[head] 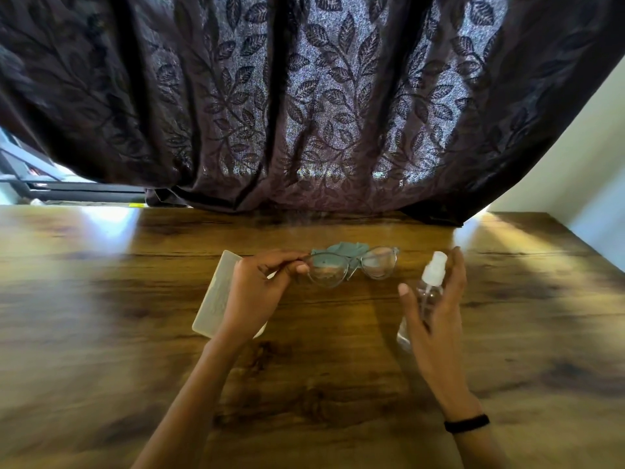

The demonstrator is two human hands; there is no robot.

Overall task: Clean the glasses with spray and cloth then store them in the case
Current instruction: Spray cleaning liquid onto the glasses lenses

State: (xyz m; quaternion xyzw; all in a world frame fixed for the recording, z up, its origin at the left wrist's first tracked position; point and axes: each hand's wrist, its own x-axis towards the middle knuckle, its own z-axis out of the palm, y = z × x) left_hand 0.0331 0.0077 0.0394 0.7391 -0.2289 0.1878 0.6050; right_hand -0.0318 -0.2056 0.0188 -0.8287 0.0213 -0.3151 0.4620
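My left hand [258, 289] pinches the clear-framed glasses [353, 267] at their left end and holds them above the wooden table [101, 299]. A teal cloth [345, 249] lies on the table just behind the glasses. In my right hand [436, 306] is a clear spray bottle [426, 289] with a white nozzle, its top level with the right lens; thumb and fingers wrap around its body. A pale rectangular case [216, 292] lies on the table under and left of my left hand, partly hidden by it.
A dark leaf-patterned curtain [304, 113] hangs right behind the table's far edge. A light wall [581, 157] stands at the right. A black band sits on my right wrist [466, 423].
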